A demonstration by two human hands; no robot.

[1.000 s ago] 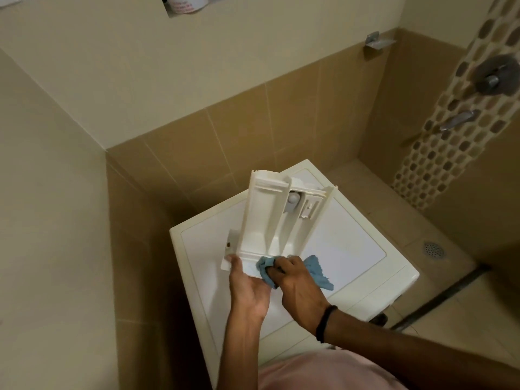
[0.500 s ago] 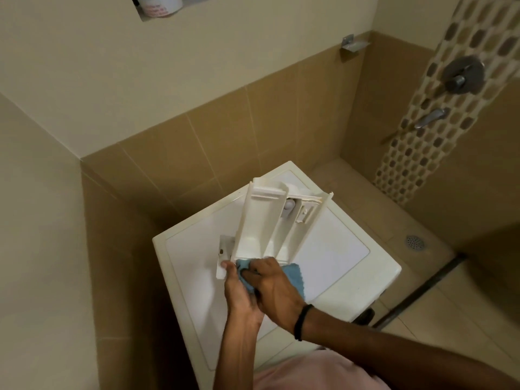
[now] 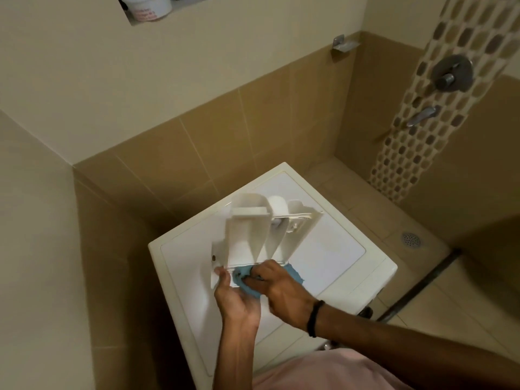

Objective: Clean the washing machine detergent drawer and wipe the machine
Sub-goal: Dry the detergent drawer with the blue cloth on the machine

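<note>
The white detergent drawer (image 3: 253, 235) is held up above the white washing machine (image 3: 332, 254), its far end tilted away from me. My left hand (image 3: 236, 296) grips the drawer's front panel from below. My right hand (image 3: 281, 291), with a black band on the wrist, presses a blue cloth (image 3: 244, 282) against the drawer's near end. Part of the cloth sticks out to the right of my fingers.
Tan tiled walls close in the machine at the back and left. A shower valve (image 3: 451, 73) and spout (image 3: 422, 115) sit on the right wall, with a floor drain (image 3: 410, 240) below. A white tub (image 3: 147, 7) stands in a wall niche above.
The drawer has tipped further away, showing its underside curves. My right hand with the cloth has shifted left along the drawer's near end. The view has moved slightly.
</note>
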